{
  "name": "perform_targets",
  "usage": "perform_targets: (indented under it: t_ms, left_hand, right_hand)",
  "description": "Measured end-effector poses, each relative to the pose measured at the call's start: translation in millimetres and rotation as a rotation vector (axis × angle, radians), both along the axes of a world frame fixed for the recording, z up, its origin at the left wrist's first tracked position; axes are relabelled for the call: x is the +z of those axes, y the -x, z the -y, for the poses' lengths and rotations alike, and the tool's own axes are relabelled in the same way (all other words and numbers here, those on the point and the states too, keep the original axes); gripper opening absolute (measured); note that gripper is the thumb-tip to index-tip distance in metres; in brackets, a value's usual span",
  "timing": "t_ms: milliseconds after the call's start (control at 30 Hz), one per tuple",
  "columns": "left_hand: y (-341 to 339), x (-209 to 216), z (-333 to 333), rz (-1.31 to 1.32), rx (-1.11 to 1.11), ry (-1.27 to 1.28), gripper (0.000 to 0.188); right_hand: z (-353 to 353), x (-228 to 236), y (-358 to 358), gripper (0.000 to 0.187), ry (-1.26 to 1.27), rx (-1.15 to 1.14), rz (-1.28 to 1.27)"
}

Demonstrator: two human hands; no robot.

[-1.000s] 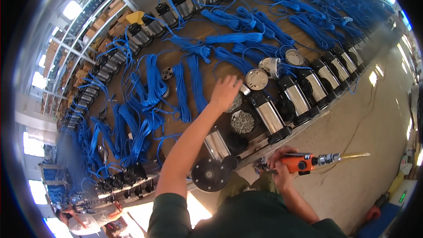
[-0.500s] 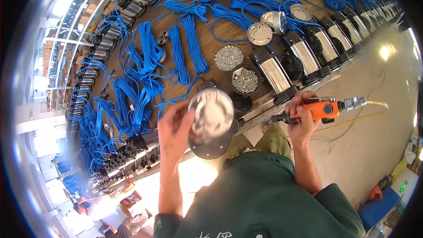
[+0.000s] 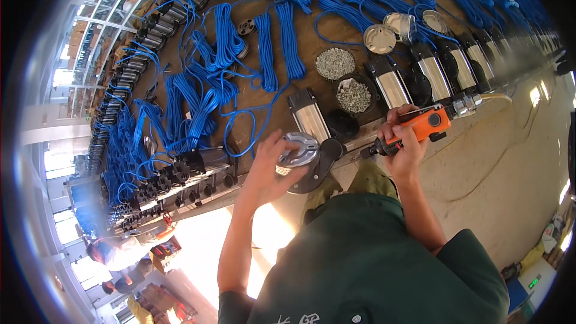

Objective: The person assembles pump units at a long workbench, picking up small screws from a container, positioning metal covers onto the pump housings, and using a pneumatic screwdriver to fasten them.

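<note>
My left hand (image 3: 270, 171) has its fingers curled round the rim of a round silvery metal cover (image 3: 302, 149). This cover is at the dark end of a pump with a steel body (image 3: 311, 119), lying at the near edge of the bench. Whether it touches the pump, I cannot tell. Beside the cover a flat black pump base (image 3: 328, 159) sticks out over the edge. To the right, my right hand (image 3: 403, 144) is closed round an orange power screwdriver (image 3: 427, 125), its black tip pointing left toward the pump.
Two round dishes of small metal screws, one farther back (image 3: 335, 63) and one nearer (image 3: 354, 96), stand beyond the pump. Round metal covers (image 3: 380, 39), coiled blue cables (image 3: 291, 42) and a row of steel pumps (image 3: 433, 75) crowd the bench (image 3: 252, 123). Other people (image 3: 123, 252) are at lower left.
My left hand has lowered the metal cover to the pump's end, tilting its face. The pump's steel body now shows behind it. The screwdriver stays in my right hand, and the view has shifted.
</note>
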State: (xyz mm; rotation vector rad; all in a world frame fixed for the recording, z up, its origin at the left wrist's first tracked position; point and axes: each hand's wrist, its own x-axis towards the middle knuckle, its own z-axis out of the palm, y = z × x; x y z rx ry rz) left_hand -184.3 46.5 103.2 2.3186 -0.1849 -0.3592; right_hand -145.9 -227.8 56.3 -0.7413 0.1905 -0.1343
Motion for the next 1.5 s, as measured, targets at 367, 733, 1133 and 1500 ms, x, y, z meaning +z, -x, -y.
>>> perform_targets:
  t_ms: [367, 733, 1133, 1500]
  left_hand:
    - [36.8, 12.0, 42.3, 0.384, 0.194, -0.363, 0.076]
    - [46.1, -21.2, 65.6, 0.440, 0.381, -0.364, 0.075]
    - [161.2, -77.5, 15.4, 0.456, 0.904, -0.221, 0.046]
    - [515.9, -270.9, 18.5, -1.306, 0.825, -0.272, 0.031]
  right_hand:
    - [10.8, -5.9, 14.3, 0.027, 0.005, -0.092, -0.091]
    - [7.8, -11.9, 9.7, 0.025, 0.048, -0.028, -0.135]
    - [13.2, -25.9, 10.5, 0.030, 0.093, 0.021, -0.176]
    - [16.5, -48.4, -11.9, 0.025, 0.089, 0.129, 0.020]
